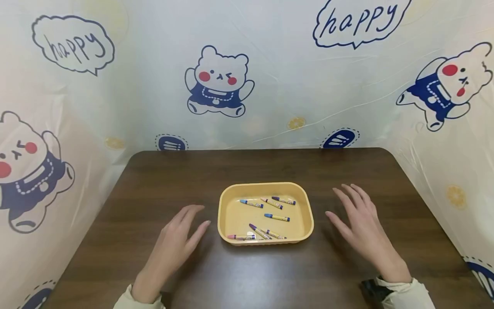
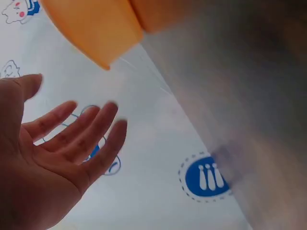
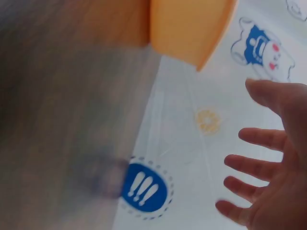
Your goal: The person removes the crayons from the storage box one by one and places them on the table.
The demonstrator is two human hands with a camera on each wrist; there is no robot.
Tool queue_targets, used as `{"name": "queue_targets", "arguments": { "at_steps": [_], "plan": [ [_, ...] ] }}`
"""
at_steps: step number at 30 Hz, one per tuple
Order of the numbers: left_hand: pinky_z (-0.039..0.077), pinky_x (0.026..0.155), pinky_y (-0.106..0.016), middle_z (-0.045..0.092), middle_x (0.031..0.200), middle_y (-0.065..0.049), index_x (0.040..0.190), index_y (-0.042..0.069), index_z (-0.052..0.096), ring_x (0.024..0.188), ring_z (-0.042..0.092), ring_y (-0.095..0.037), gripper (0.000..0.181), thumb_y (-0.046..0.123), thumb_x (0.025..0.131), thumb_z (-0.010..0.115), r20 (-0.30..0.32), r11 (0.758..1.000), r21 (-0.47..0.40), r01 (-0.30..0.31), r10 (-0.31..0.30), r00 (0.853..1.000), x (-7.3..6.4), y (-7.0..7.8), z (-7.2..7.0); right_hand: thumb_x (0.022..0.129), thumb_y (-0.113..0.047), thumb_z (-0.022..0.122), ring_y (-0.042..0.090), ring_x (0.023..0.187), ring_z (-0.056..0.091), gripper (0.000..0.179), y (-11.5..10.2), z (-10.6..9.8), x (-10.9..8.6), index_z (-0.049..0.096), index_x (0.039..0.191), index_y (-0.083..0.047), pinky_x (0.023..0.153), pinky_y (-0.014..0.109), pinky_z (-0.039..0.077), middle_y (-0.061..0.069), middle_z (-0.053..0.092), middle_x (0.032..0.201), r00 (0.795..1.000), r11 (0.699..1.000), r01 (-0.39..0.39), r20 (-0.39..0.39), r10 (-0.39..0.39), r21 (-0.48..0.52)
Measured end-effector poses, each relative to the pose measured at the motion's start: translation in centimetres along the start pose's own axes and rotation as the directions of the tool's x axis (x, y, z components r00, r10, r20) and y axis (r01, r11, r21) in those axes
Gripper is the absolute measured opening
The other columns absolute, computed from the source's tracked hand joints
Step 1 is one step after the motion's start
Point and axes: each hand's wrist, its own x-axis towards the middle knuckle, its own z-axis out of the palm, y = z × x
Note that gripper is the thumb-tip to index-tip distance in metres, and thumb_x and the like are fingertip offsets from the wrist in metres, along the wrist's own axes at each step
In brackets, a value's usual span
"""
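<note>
A yellow rectangular tray (image 1: 231,214) sits at the middle of the table. Several crayons lie scattered in it, among them a blue crayon (image 1: 276,217), a pink crayon (image 1: 241,237) and a purple crayon (image 1: 260,231). To the tray's left is my left hand (image 1: 175,236), fingers relaxed and apart from the rim. On the other side, my right hand (image 1: 362,227) is spread with nothing in it. Each wrist view shows the tray's outer wall (image 2: 96,28) (image 3: 189,28) beyond loose, separated fingers.
The dark brown wooden table (image 1: 251,274) reaches back to a pale curtain (image 1: 278,86) printed with bears and the word happy. The same sheeting stands along the table's left and right sides. A black strap (image 1: 376,291) is at the right cuff.
</note>
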Motion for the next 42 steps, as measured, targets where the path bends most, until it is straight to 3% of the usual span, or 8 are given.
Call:
{"name": "queue_targets", "arguments": {
  "at_steps": [4, 9, 18, 22, 28, 31, 38, 42],
  "plan": [
    [0.051, 0.056, -0.028, 0.064, 0.076, 0.008, 0.094, 0.013, 0.066, 0.062, 0.059, -0.008, 0.009, 0.019, 0.091, 0.072, 0.004, 0.998, -0.065, 0.001, 0.0, 1.0, 0.8, 0.3, 0.1, 0.084, -0.018, 0.078, 0.036, 0.125, 0.044, 0.058, -1.8, -0.1, 1.2, 0.055, 0.134, -0.003, 0.1, 0.054, 0.037, 0.017, 0.055, 0.132, 0.997, 0.994, 0.08, -0.012, -0.08, 0.071],
    [0.039, 0.044, -0.023, 0.049, 0.054, 0.014, 0.076, 0.019, 0.058, 0.045, 0.046, -0.006, 0.023, 0.023, 0.097, 0.066, 0.138, 0.948, -0.268, 0.173, -0.14, 0.98, 1.9, 0.5, 0.5, 0.088, -0.018, 0.075, 0.023, 0.111, 0.056, 0.05, -4.6, 1.0, 3.1, 0.057, 0.134, -0.006, 0.091, 0.041, 0.049, 0.006, 0.064, 0.119, 0.985, 0.974, 0.133, 0.084, -0.15, 0.182],
    [0.055, 0.048, -0.04, 0.065, 0.067, -0.013, 0.088, 0.002, 0.046, 0.06, 0.068, -0.03, 0.029, 0.024, 0.101, 0.06, 0.584, 0.643, -0.473, 0.602, -0.283, 0.761, 2.8, 0.1, 2.2, 0.087, -0.01, 0.074, 0.003, 0.071, 0.057, 0.009, -8.2, 5.7, 6.4, 0.072, 0.096, -0.01, 0.066, 0.025, 0.052, -0.008, 0.064, 0.077, 0.857, 0.905, 0.009, 0.464, -0.226, 0.425],
    [0.056, 0.048, -0.04, 0.067, 0.071, -0.019, 0.095, 0.002, 0.038, 0.066, 0.071, -0.035, 0.026, 0.02, 0.103, 0.055, 0.66, 0.487, -0.551, 0.677, -0.242, 0.711, 2.4, 0.0, 3.3, 0.082, -0.024, 0.082, 0.0, 0.061, 0.049, 0.02, -9.3, 7.9, 6.8, 0.063, 0.076, -0.02, 0.06, 0.021, 0.044, -0.014, 0.054, 0.064, 0.789, 0.927, 0.058, 0.552, -0.271, 0.371],
    [0.056, 0.048, -0.036, 0.068, 0.07, -0.023, 0.091, 0.004, 0.033, 0.066, 0.072, -0.037, 0.027, 0.018, 0.104, 0.053, 0.674, 0.35, -0.631, 0.692, -0.195, 0.713, 2.3, 0.3, 4.1, 0.076, -0.039, 0.083, 0.004, 0.056, 0.045, 0.037, -10.3, 9.7, 7.0, 0.052, 0.066, -0.022, 0.056, 0.023, 0.038, -0.014, 0.045, 0.058, 0.742, 0.978, 0.093, 0.642, -0.194, 0.187],
    [0.057, 0.05, -0.038, 0.068, 0.07, -0.023, 0.088, 0.005, 0.033, 0.066, 0.072, -0.037, 0.028, 0.017, 0.104, 0.054, 0.667, 0.333, -0.648, 0.685, -0.186, 0.721, 2.3, 0.4, 4.2, 0.074, -0.041, 0.082, 0.007, 0.053, 0.043, 0.037, -10.4, 10.1, 7.0, 0.052, 0.067, -0.02, 0.052, 0.026, 0.036, -0.011, 0.043, 0.056, 0.751, 0.987, 0.097, 0.642, -0.157, 0.129],
    [0.058, 0.052, -0.044, 0.067, 0.069, -0.025, 0.086, 0.004, 0.033, 0.065, 0.071, -0.038, 0.025, 0.01, 0.104, 0.05, 0.656, 0.328, -0.658, 0.678, -0.191, 0.73, 2.2, 0.4, 4.4, 0.079, -0.02, 0.072, 0.01, 0.056, 0.043, 0.018, -10.0, 10.9, 6.7, 0.054, 0.082, -0.016, 0.052, 0.028, 0.038, -0.009, 0.044, 0.062, 0.863, 0.982, 0.176, 0.471, -0.185, 0.063],
    [0.058, 0.053, -0.044, 0.067, 0.069, -0.025, 0.086, 0.003, 0.033, 0.064, 0.071, -0.038, 0.026, 0.01, 0.104, 0.051, 0.651, 0.33, -0.658, 0.677, -0.202, 0.732, 2.0, 0.2, 4.4, 0.079, -0.012, 0.071, 0.01, 0.064, 0.049, 0.015, -10.0, 10.9, 6.3, 0.06, 0.089, -0.016, 0.058, 0.029, 0.044, -0.008, 0.054, 0.071, 0.869, 0.977, 0.189, 0.448, -0.211, 0.094]
  ]
}}
